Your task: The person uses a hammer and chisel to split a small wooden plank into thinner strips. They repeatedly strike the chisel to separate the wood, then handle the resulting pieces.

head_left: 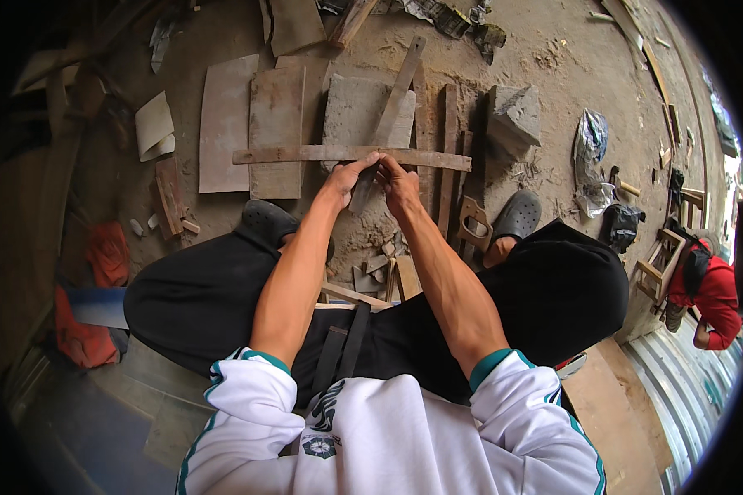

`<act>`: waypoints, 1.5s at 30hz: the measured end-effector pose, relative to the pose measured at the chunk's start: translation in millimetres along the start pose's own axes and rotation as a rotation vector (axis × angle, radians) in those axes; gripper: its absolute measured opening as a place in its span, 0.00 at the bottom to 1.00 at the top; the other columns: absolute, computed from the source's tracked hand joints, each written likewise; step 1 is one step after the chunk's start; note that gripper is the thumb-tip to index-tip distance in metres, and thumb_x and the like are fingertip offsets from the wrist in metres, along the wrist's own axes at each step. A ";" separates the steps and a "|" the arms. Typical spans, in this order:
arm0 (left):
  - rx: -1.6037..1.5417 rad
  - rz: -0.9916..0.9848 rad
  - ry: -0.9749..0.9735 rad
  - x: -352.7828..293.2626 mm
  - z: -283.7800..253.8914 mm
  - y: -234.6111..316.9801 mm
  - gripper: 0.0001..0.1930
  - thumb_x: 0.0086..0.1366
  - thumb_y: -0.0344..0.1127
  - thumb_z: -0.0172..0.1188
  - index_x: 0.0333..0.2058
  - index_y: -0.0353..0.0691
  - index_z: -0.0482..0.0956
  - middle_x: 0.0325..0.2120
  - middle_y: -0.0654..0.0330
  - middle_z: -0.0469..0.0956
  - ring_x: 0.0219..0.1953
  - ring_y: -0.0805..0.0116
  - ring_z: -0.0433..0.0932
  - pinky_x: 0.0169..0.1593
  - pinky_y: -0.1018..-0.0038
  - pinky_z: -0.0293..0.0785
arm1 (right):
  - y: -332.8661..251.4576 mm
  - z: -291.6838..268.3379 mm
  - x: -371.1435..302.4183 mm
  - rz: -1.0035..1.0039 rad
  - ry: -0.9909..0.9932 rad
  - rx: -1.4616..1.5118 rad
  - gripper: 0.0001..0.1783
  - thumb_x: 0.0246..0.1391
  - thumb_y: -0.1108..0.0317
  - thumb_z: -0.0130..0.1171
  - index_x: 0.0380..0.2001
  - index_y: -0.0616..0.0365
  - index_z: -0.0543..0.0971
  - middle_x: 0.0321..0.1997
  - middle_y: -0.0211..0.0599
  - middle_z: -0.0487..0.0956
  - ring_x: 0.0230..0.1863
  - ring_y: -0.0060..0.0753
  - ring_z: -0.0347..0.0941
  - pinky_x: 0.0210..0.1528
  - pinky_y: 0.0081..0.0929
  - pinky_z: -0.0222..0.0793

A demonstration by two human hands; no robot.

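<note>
My left hand (343, 178) and my right hand (399, 181) meet at the middle of a long, thin wooden strip (293, 153) that lies crosswise. Fingers and thumbs of both are closed at its near edge. A second wooden strip (399, 88) passes at a slant through the same spot, its near end (362, 196) showing between my wrists. Whether the two strips are joined there is hidden by my fingers. Beyond them sits a flat concrete block (351, 103) on the ground.
Flat boards (227, 124) lie left of the block, and narrow planks (449, 124) to its right. Another concrete block (516, 122) stands further right. A handsaw handle (475, 221) is by my right shoe, a hammer (626, 186) farther off. A person in red (716, 301) is at far right.
</note>
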State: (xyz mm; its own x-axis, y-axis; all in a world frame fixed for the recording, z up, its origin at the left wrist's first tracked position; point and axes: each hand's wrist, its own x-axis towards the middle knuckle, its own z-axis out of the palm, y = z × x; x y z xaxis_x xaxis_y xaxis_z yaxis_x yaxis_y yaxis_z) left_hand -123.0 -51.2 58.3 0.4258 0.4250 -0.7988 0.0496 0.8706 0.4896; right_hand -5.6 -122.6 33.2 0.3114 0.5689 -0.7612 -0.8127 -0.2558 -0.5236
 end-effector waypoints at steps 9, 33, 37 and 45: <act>-0.087 -0.112 -0.015 40.7 -18.7 -14.1 0.16 0.60 0.41 0.68 0.42 0.37 0.81 0.39 0.61 0.81 0.39 0.68 0.78 0.44 0.72 0.75 | -1.0 0.0 8.5 0.023 0.080 -0.019 0.22 0.49 0.71 0.69 0.39 0.73 0.69 0.39 0.45 0.79 0.39 0.32 0.79 0.35 0.25 0.76; 0.471 0.141 0.636 18.2 8.6 -27.7 0.34 0.44 0.51 0.78 0.38 0.24 0.78 0.40 0.47 0.79 0.36 0.65 0.78 0.37 0.70 0.74 | -3.9 1.8 1.4 0.005 0.192 -0.167 0.50 0.50 0.70 0.69 0.60 0.90 0.47 0.49 0.58 0.77 0.49 0.42 0.78 0.48 0.32 0.79; 0.587 0.124 0.603 -1.0 11.0 -12.5 0.24 0.50 0.49 0.74 0.35 0.34 0.82 0.43 0.51 0.79 0.39 0.66 0.78 0.39 0.69 0.73 | 2.9 -6.1 12.7 -0.017 0.211 -0.171 0.48 0.47 0.69 0.72 0.58 0.89 0.54 0.48 0.58 0.76 0.46 0.42 0.78 0.42 0.29 0.80; 1.428 0.864 0.492 8.0 -1.6 -6.0 0.16 0.56 0.42 0.67 0.43 0.47 0.84 0.47 0.60 0.79 0.52 0.58 0.73 0.56 0.56 0.61 | -8.1 -5.1 6.6 0.047 0.151 -0.288 0.36 0.51 0.68 0.69 0.53 0.85 0.64 0.49 0.55 0.79 0.50 0.45 0.78 0.49 0.35 0.78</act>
State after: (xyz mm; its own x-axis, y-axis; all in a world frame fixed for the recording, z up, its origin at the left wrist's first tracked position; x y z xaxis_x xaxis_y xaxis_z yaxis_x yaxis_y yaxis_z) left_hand -121.3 -52.6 48.5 0.4793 0.8761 -0.0526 0.7823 -0.3993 0.4781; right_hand 5.5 -120.7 30.5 0.3636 0.4344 -0.8241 -0.6622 -0.5016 -0.5566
